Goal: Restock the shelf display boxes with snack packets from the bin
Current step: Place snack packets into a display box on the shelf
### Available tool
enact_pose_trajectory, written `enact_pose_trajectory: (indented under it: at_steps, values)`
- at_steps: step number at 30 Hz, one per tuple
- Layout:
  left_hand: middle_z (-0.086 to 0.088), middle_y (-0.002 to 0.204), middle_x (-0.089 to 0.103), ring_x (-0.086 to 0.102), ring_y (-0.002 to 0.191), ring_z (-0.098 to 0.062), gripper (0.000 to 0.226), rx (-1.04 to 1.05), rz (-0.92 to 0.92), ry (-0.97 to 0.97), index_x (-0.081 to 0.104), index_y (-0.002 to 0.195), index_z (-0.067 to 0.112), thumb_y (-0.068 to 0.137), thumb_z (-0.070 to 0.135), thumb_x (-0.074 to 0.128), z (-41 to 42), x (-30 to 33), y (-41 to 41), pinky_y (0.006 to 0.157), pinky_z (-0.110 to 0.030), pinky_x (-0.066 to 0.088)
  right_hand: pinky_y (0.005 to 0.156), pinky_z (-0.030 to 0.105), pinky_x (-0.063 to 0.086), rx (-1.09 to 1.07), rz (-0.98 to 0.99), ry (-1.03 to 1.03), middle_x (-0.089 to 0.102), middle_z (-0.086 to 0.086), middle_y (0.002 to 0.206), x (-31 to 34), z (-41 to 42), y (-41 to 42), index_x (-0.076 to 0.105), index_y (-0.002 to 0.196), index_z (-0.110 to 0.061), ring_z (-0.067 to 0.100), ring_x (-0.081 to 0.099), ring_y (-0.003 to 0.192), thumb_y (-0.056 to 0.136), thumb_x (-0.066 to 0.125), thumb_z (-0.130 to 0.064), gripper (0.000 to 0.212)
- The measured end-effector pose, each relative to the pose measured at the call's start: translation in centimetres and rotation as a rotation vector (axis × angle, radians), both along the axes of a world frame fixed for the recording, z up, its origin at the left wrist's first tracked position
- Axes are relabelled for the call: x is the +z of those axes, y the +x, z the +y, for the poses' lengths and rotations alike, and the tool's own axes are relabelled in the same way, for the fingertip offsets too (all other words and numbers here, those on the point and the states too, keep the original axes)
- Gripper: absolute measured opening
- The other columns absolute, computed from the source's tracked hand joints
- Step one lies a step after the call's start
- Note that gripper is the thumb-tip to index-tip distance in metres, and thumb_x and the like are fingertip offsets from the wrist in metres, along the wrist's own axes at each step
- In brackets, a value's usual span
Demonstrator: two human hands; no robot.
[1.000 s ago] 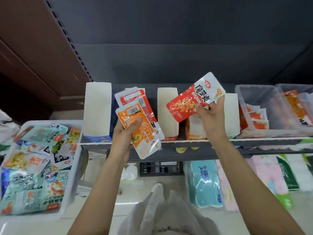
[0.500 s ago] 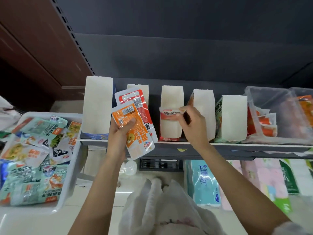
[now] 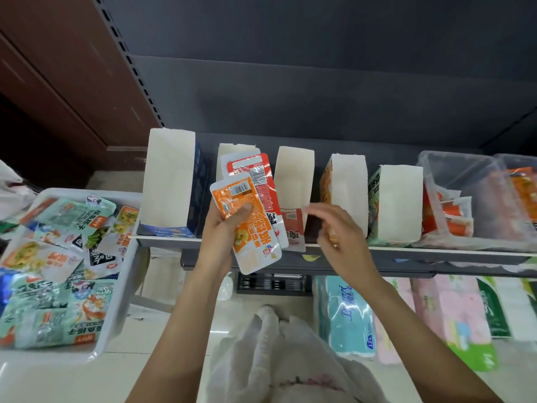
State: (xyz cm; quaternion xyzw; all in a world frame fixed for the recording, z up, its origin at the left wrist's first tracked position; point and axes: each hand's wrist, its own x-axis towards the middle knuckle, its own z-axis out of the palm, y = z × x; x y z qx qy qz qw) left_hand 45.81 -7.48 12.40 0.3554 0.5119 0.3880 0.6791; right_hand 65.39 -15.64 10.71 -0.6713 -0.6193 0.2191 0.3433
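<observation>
Snack packets (image 3: 247,216) overlapping, right fingers (image 3: 321,212) blurred

A teal tissue pack (image 3: 348,312) on the lower shelf is showing a script brand name that seems to start "B", too blurred to spell out, and a small round mark near its bottom edge reading "12". An orange snack packet (image 3: 247,225) in the left hand (image 3: 222,228) is carrying a barcode label and large white Chinese characters, seen sideways and not legible. A red packet (image 3: 260,181) behind it is also showing a barcode. Packets in the white bin (image 3: 128,286) are bearing Chinese print, too small to read.
</observation>
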Motion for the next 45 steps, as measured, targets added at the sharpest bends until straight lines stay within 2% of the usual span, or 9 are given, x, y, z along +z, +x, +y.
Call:
enact_pose_trajectory:
  at_steps: [3, 15, 19, 24, 29, 31, 37, 40, 45]
  values:
    - [0.000, 0.113, 0.069, 0.070, 0.097, -0.018, 0.040, -0.032, -0.051, 0.027, 0.051, 0.126, 0.026, 0.090, 0.014, 0.061, -0.4, 0.3, 1.2, 0.081, -0.038, 0.058, 0.075, 0.011, 0.050, -0.023, 0.354, -0.174, 0.062, -0.019, 0.100, 2.8, 0.9, -1.7, 0.045, 0.123, -0.029, -0.004, 0.062, 0.089, 0.092, 0.060, -0.025, 0.035]
    - [0.005, 0.105, 0.071, 0.071, 0.091, -0.013, 0.032, -0.056, 0.036, 0.124, 0.055, 0.116, 0.029, 0.088, 0.015, 0.064, -0.7, 0.4, 2.3, 0.073, -0.031, 0.058, 0.072, 0.015, 0.054, -0.122, 0.288, -0.053, 0.065, -0.016, 0.102, 3.3, 1.1, 0.5, 0.064, 0.112, -0.031, 0.002, 0.066, 0.091, 0.092, 0.057, -0.003, 0.035]
    - [0.005, 0.105, 0.069, 0.070, 0.088, -0.011, 0.037, 0.079, 0.072, 0.082, 0.054, 0.121, 0.026, 0.088, 0.014, 0.064, 0.2, 0.5, 0.5, 0.073, -0.031, 0.057, 0.082, 0.022, 0.055, -0.147, 0.660, -0.194, 0.065, -0.009, 0.116, 3.8, 0.5, 2.3, 0.061, 0.115, -0.036, 0.004, 0.063, 0.104, 0.095, 0.050, -0.001, 0.042]
    - [0.003, 0.103, 0.069, 0.070, 0.083, -0.013, 0.038, 0.176, -0.010, -0.006, 0.052, 0.124, 0.023, 0.090, 0.009, 0.060, 0.7, 0.4, -1.4, 0.063, -0.029, 0.057, 0.059, 0.018, 0.054, -0.244, 1.090, -0.298, 0.068, 0.007, 0.114, 3.9, 0.9, 2.4, 0.068, 0.110, -0.011, 0.016, 0.069, 0.093, 0.095, 0.045, 0.001, 0.031]
    - [-0.001, 0.109, 0.069, 0.069, 0.090, -0.020, 0.043, 0.185, -0.013, -0.037, 0.051, 0.131, 0.022, 0.090, 0.010, 0.060, 0.5, 0.2, -1.9, 0.072, -0.037, 0.056, 0.071, 0.025, 0.058, -0.313, 1.297, -0.352, 0.071, 0.011, 0.108, 3.8, 1.6, 1.8, 0.068, 0.104, -0.002, 0.027, 0.069, 0.096, 0.095, 0.041, 0.001, 0.028]
    - [-0.001, 0.112, 0.068, 0.069, 0.091, -0.020, 0.044, 0.183, 0.001, -0.040, 0.051, 0.131, 0.022, 0.090, 0.011, 0.060, 0.5, 0.1, -1.8, 0.074, -0.039, 0.057, 0.075, 0.023, 0.057, -0.241, 1.182, -0.376, 0.072, 0.002, 0.104, 3.6, 2.2, 1.2, 0.069, 0.105, -0.007, 0.019, 0.070, 0.095, 0.092, 0.039, 0.010, 0.037]
    - [-0.002, 0.113, 0.068, 0.068, 0.096, -0.023, 0.041, 0.152, 0.027, -0.046, 0.053, 0.128, 0.024, 0.089, 0.013, 0.062, 0.4, 0.1, -1.5, 0.082, -0.044, 0.055, 0.061, 0.011, 0.046, -0.122, -0.048, 0.106, 0.069, -0.004, 0.087, -0.5, 3.9, 0.1, 0.074, 0.100, -0.024, 0.003, 0.057, 0.071, 0.081, 0.073, -0.021, 0.020]
    - [0.001, 0.109, 0.069, 0.069, 0.092, -0.019, 0.035, 0.148, 0.029, -0.020, 0.055, 0.121, 0.026, 0.090, 0.012, 0.062, 0.3, 0.2, -1.3, 0.073, -0.036, 0.056, 0.069, 0.011, 0.034, -0.124, -0.117, 0.125, 0.060, -0.004, 0.090, -2.5, 4.1, 0.1, 0.075, 0.099, -0.025, 0.007, 0.046, 0.085, 0.082, 0.071, -0.031, 0.019]
    - [-0.001, 0.111, 0.068, 0.069, 0.092, -0.021, 0.039, 0.169, 0.029, -0.016, 0.053, 0.128, 0.021, 0.090, 0.012, 0.061, 0.3, 0.6, -1.8, 0.074, -0.038, 0.057, 0.074, 0.035, 0.051, 0.099, -0.400, 0.063, 0.071, -0.003, 0.095, -3.9, 1.8, 0.3, 0.072, 0.107, -0.017, 0.021, 0.054, 0.088, 0.075, 0.075, -0.010, 0.033]
